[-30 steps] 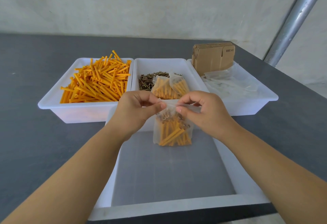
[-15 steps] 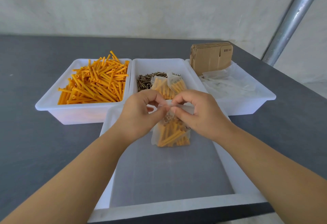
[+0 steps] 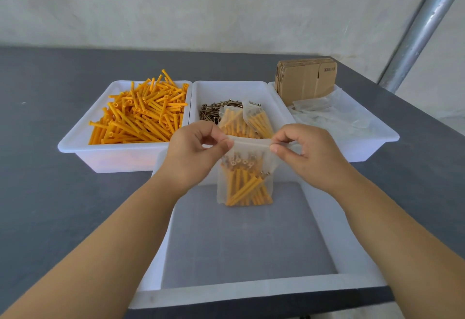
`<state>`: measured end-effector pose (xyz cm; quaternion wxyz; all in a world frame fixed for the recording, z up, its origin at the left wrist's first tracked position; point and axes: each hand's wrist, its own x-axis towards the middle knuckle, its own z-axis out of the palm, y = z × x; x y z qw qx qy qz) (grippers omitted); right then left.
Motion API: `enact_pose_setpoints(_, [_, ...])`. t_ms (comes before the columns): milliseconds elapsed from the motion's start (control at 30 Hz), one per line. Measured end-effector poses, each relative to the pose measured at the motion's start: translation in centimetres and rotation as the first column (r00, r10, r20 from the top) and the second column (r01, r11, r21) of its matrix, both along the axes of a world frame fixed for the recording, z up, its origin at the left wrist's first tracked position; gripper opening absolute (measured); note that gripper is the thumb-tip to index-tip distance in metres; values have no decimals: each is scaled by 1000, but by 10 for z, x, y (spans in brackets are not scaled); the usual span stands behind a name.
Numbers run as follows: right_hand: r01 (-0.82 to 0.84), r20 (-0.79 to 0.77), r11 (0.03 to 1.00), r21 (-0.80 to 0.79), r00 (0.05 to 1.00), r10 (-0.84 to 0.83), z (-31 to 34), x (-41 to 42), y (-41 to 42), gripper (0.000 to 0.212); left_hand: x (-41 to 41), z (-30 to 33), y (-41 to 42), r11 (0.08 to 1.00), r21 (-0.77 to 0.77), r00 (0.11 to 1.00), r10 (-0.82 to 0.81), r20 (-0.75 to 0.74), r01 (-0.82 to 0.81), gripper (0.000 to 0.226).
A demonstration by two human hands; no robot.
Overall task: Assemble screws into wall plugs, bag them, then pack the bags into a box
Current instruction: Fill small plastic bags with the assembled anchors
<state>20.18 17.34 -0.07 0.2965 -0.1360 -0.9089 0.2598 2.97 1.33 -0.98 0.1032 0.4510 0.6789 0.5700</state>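
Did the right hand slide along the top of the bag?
Yes. The right hand, pinching the bag top, slid rightward, away from the left hand; against the middle tray behind, the pinch is nearer that tray's right wall.

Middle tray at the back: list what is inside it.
The middle tray holds a pile of dark screws and two filled bags of orange plugs lying on them. The hands and the held bag cover the tray's near part.
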Motion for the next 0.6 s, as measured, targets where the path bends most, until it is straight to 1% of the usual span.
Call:
enact_pose_setpoints(67, [-12, 6, 998, 66, 1000, 12, 0, -2, -2, 8, 0, 0, 0, 1000, -16, 999, 11, -51, -11, 7])
enact_pose_setpoints(100, [-21, 16, 996, 91, 1000, 19, 0, -3, -4, 6, 0, 1, 0, 1000, -21, 993, 14, -118, -17, 4])
enact_pose_setpoints(167, [-45, 33, 992, 119, 999, 41, 1, -5, -7, 4, 2, 4, 1, 999, -27, 950, 28, -312, -38, 19])
enact_pose_setpoints(200, [-57, 37, 990, 130, 998, 53, 0, -6, -9, 4, 5, 7, 2, 999, -21, 917, 22, -398, -33, 20])
enact_pose_setpoints(300, [-78, 50, 983, 166, 996, 71, 0, -8, -14, 5, 15, 11, 6, 1000, -18, 830, -12, -558, 2, 3])
enact_pose_setpoints(400, [-89, 42, 980, 179, 996, 83, -1, -8, -16, 5, 19, 11, 7, 996, -81, 789, -31, -613, -24, 3])
enact_pose_setpoints(600, [-86, 14, 970, 230, 996, 85, 0, -11, -19, 7, 25, 10, 11, 991, -116, 709, -38, -704, -62, 3])
